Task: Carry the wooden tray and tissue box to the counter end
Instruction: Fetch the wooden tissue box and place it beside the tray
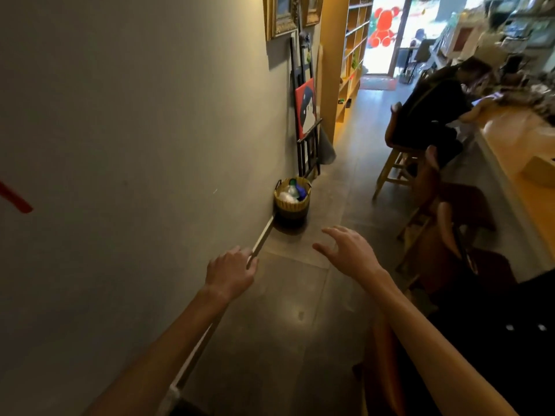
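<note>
Both my hands reach forward over the floor of a narrow aisle and hold nothing. My left hand (231, 271) is loosely curled, its fingers near the wall's baseboard. My right hand (348, 250) is spread with fingers apart. A wooden counter (510, 145) runs along the right side. At its right edge a light box-like object (540, 171) rests on it, partly cut off; I cannot tell if it is the tissue box. No wooden tray is in view.
A grey wall (135, 145) runs along the left. A woven waste basket (292, 198) stands by the wall. Behind it, an easel with a red painting (306, 106). Wooden stools (420, 211) line the counter; a person in black (435, 109) sits there.
</note>
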